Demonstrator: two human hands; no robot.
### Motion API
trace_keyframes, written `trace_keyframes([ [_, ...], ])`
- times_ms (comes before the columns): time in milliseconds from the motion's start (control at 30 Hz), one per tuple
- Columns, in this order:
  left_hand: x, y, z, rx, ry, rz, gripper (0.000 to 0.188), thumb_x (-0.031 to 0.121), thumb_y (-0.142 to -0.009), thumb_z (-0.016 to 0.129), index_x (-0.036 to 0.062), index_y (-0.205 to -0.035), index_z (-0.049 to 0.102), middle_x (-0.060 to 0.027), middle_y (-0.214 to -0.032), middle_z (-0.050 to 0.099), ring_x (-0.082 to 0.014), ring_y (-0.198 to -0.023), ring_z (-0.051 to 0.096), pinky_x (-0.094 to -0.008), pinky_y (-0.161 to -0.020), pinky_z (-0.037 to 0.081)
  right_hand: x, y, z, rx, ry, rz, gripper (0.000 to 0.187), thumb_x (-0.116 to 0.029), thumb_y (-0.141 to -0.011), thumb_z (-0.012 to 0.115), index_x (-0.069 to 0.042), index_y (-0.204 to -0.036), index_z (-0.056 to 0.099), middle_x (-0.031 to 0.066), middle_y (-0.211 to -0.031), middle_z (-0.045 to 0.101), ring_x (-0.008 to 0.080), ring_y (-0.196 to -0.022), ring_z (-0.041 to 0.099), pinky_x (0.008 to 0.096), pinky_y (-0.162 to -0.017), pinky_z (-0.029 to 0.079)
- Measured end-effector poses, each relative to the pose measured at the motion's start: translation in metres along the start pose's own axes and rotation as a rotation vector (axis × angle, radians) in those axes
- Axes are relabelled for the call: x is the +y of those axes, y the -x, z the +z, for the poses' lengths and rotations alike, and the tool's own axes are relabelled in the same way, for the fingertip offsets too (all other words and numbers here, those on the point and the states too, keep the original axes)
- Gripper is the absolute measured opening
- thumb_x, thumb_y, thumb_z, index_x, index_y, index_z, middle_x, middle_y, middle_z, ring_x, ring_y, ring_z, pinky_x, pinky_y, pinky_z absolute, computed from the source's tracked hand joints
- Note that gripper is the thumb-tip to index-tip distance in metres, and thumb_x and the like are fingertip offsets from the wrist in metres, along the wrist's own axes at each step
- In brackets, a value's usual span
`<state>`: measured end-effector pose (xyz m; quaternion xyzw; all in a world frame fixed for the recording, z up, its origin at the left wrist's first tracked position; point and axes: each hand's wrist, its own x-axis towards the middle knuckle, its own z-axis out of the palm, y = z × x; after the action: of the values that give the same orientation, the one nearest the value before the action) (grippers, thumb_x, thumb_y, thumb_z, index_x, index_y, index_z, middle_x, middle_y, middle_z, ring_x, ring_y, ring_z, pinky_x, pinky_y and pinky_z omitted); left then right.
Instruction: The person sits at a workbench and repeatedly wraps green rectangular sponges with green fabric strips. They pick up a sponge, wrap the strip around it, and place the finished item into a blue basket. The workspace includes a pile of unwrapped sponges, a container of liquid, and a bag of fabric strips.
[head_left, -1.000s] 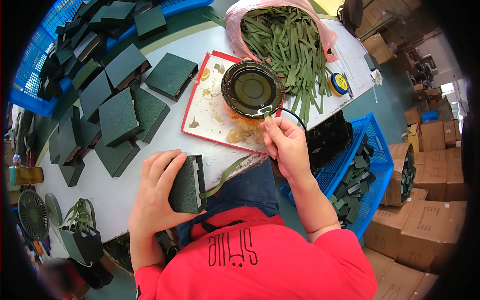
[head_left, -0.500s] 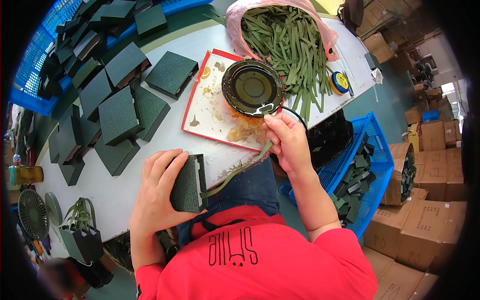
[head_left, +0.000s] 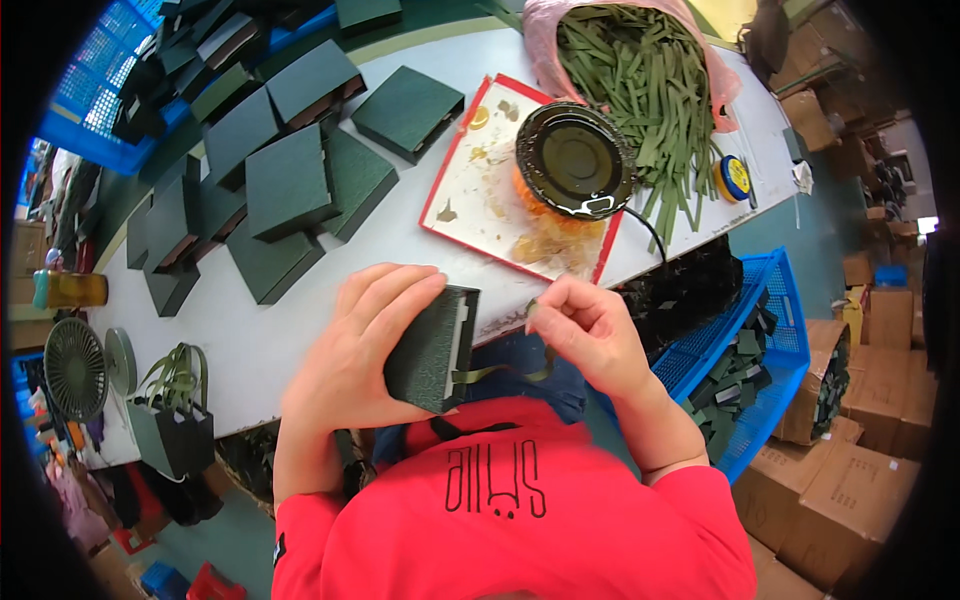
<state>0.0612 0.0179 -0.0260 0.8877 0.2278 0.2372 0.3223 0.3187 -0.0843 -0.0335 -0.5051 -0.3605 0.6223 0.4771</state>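
My left hand [head_left: 365, 345] is wrapped round a dark green textured box [head_left: 432, 350], held upright over the table's near edge. From the box's right side a green ribbon [head_left: 505, 371] runs across to my right hand [head_left: 590, 335], which pinches its free end between thumb and fingertips. Beyond my right hand stands a round black pot [head_left: 575, 160] of dark glossy liquid, with drips hardened down its outside. The pot rests on a white board with a red rim [head_left: 470, 195], smeared with yellowish residue.
Several green boxes [head_left: 290, 180] lie piled at the left of the white table. A pink plastic bag [head_left: 545, 30] spills cut green ribbons [head_left: 640, 90] at the back. Blue crates stand at far left and at right [head_left: 790, 340]. A small fan [head_left: 75, 370] and cartons [head_left: 860, 480] flank the workplace.
My right hand has drawn the ribbon's end away from the pot's rim, back toward the box. The ribbon now hangs slacker. The whole view has shifted somewhat.
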Motion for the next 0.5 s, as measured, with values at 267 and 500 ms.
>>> trace_keyframes([
  [267,0.005,-0.004,-0.001,-0.017,0.04,0.044,0.089,0.024,-0.059,0.089,0.0036,-0.139,0.055,-0.0144,-0.138,0.057,-0.0371,-0.126,0.051,-0.0485,-0.106,0.043,0.006,-0.016,0.016,-0.145,0.105,0.128,0.017,-0.017,-0.102,0.064,-0.001,-0.094,0.063,-0.0022,-0.085,0.064,0.001,-0.069,0.055,0.0203,-0.057,0.046],
  [500,0.004,-0.005,-0.001,-0.033,0.014,0.07,0.093,0.025,-0.055,0.089,0.0029,-0.138,0.054,-0.0164,-0.138,0.057,-0.0397,-0.125,0.052,-0.0489,-0.105,0.043,0.002,-0.02,0.016,-0.159,0.163,0.17,0.02,-0.017,-0.1,0.066,-0.001,-0.088,0.062,-0.0033,-0.079,0.062,0.0002,-0.067,0.053,0.021,-0.052,0.044],
])
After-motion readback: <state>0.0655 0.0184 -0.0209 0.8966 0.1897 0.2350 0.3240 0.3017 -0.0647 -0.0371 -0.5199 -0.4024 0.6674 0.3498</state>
